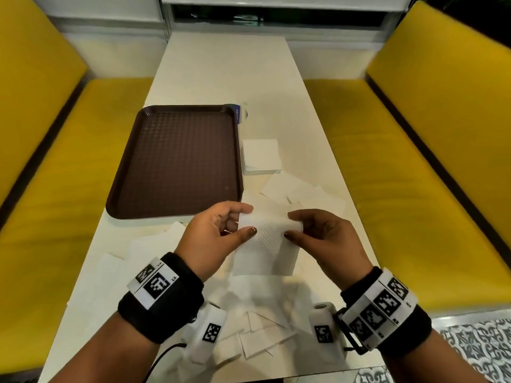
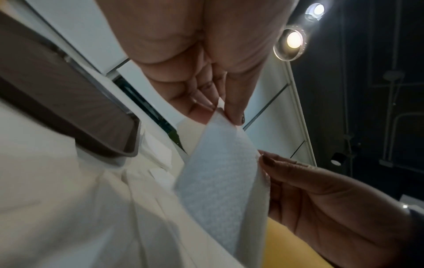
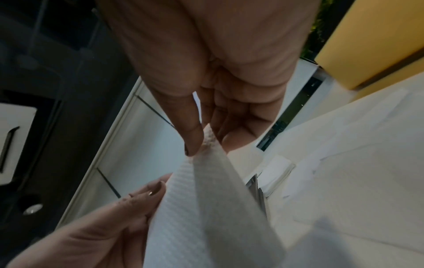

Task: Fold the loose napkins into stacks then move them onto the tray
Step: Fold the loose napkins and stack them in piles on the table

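Observation:
A white embossed napkin (image 1: 266, 244) hangs above the table between both hands. My left hand (image 1: 218, 233) pinches its upper left corner between thumb and fingers. My right hand (image 1: 320, 233) pinches the upper right corner the same way. The left wrist view shows the napkin (image 2: 218, 181) held at my left hand (image 2: 229, 112), with the right hand (image 2: 321, 199) on its other edge. In the right wrist view the napkin (image 3: 206, 208) runs down from my right hand (image 3: 201, 137). The brown tray (image 1: 177, 158) lies bare at the left. A folded stack (image 1: 261, 156) sits beside its right edge.
Several loose napkins (image 1: 301, 194) lie on the white table (image 1: 221, 73), right of the tray and along the near edge (image 1: 262, 335). Yellow benches (image 1: 401, 150) flank the table on both sides. A small blue-and-white object (image 1: 241, 113) sits behind the tray's far right corner.

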{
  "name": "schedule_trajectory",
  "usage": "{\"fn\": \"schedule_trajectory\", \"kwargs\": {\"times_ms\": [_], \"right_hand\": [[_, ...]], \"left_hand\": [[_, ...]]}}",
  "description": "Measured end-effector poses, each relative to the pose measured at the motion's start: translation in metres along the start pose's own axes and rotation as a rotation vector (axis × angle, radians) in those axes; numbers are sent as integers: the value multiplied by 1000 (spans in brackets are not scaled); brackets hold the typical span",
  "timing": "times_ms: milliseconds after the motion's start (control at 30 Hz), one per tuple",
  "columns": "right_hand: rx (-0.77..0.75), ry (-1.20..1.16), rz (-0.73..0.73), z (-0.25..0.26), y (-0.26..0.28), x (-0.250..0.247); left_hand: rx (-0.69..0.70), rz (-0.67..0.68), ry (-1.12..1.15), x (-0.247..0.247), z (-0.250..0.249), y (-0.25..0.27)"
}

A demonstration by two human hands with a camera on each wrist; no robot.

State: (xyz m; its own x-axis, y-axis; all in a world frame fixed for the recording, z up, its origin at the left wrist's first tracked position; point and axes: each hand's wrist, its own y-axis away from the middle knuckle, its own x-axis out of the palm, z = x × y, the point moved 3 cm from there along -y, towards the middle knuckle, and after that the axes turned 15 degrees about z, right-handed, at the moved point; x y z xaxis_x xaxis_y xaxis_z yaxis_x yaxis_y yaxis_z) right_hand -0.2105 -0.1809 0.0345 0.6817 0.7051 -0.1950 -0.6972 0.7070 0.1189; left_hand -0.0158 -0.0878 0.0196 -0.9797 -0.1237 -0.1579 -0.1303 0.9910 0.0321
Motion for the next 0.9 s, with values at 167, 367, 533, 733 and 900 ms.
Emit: {"fn": "schedule_trajectory", "kwargs": {"times_ms": [167, 367, 533, 733, 900], "right_hand": [[-25, 109, 23, 3, -4, 2], [-37, 132, 41, 11, -7, 3], [15, -74, 136, 14, -9, 8], [121, -265, 122, 15, -11, 17], [182, -314, 103, 11, -12, 20]], "left_hand": [[-15, -47, -96, -7, -8, 6], [33, -65, -191, -14, -20, 12], [29, -27, -137, -17, -20, 11], [-163, 143, 186, 0, -11, 13], [-167, 71, 264, 7, -5, 15]]}}
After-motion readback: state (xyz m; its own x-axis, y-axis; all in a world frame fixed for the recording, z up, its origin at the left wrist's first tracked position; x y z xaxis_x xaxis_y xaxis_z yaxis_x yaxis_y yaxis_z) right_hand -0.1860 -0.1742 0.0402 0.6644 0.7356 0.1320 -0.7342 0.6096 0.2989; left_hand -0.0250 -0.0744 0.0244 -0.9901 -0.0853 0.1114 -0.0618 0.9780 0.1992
